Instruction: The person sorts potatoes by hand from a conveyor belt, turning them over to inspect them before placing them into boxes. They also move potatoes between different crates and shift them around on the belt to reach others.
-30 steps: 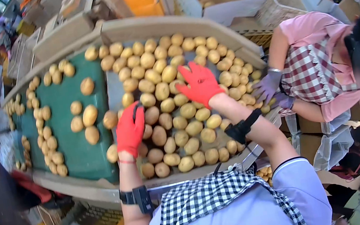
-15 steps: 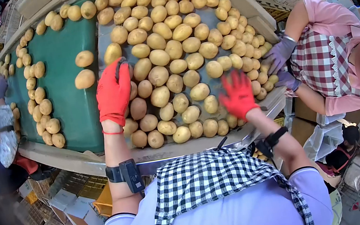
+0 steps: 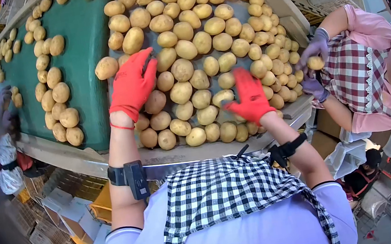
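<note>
Many yellow-brown potatoes [image 3: 181, 92] lie on a grey sorting surface [image 3: 156, 15]. My left hand [image 3: 132, 85], in a red glove, rests over potatoes at the surface's left side, its fingers stretched forward and its palm hidden. Just beyond it, a potato [image 3: 106, 68] sits by the edge of the green conveyor belt [image 3: 80, 74]. To the right, my right hand [image 3: 249, 96], also red-gloved, is over the potatoes with its thumb apart from its fingers. No potato shows in its grasp.
A raised rim [image 3: 195, 152] borders the surface. At right, a co-worker's purple-gloved hands [image 3: 316, 50] hold a potato [image 3: 315, 63]. Potatoes form a line [image 3: 59, 92] along the belt. Another person's arm [image 3: 7, 155] is at far left. Cardboard boxes [image 3: 72, 211] stand below.
The two potatoes on the green belt beside my left hand are gone from that spot. My right hand has shifted slightly left. The co-worker has lifted a potato. The view has shifted.
</note>
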